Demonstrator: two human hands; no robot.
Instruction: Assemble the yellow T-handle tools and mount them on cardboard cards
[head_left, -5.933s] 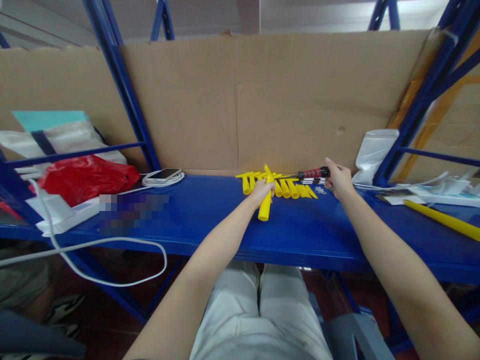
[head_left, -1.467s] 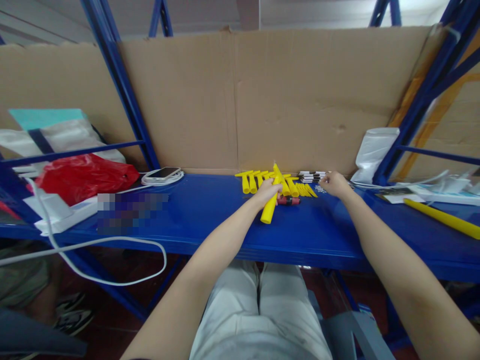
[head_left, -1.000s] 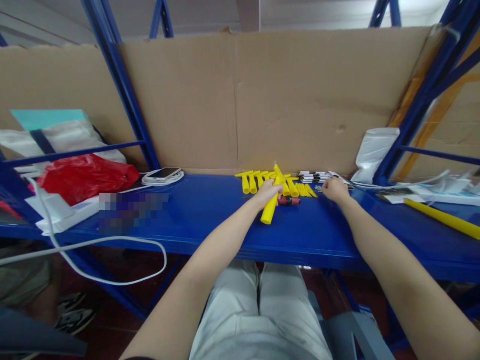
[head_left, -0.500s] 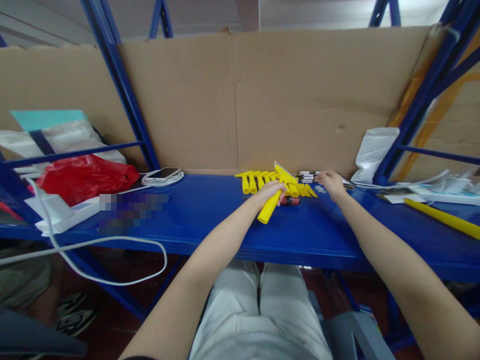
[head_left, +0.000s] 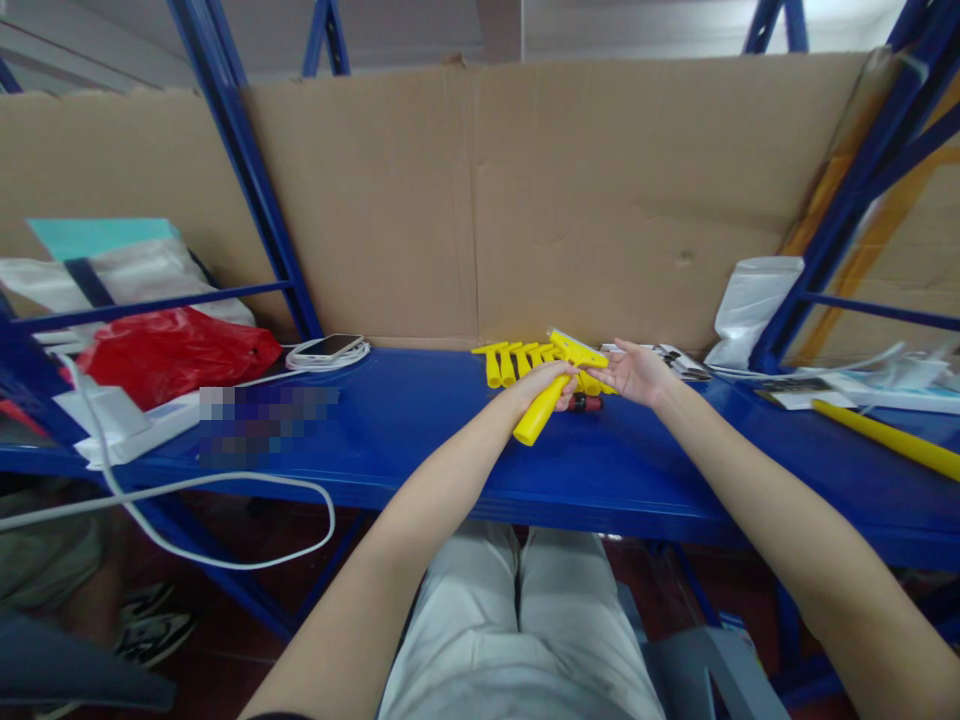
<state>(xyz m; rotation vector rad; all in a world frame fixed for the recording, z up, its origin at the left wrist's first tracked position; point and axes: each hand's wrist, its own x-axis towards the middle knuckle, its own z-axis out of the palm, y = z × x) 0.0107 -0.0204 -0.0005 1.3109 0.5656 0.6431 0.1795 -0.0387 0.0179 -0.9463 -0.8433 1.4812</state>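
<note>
"Above the blue metal counter [head_left: 405,420], what's held where?"

"Yellow plastic T-shaped tool [head_left: 538,414], tilted. Left hand [head_left: 541,384] has its fingers wrapped round it below the crossbar [head_left: 576,348], probably to steady it. Right hand [head_left: 639,376] at the crossbar's right end; can't tell if its fingers grip."

"Others?"

"Row of similar yellow tools [head_left: 508,370] by the brown cardboard panel [head_left: 585,210], likely lined up for easy reach. Red-and-black cylindrical handle [head_left: 589,402] beside left hand."

"Brands, labels?"

"None readable."

A: Held item?
B: Yellow T-shaped tool [head_left: 541,410], thick round handle, slimmer crossbar head, both attached.
A: Pose?
B: Tilted, handle end near, crossbar far. Gripped in left hand [head_left: 549,386], above blue table [head_left: 405,405].
</note>
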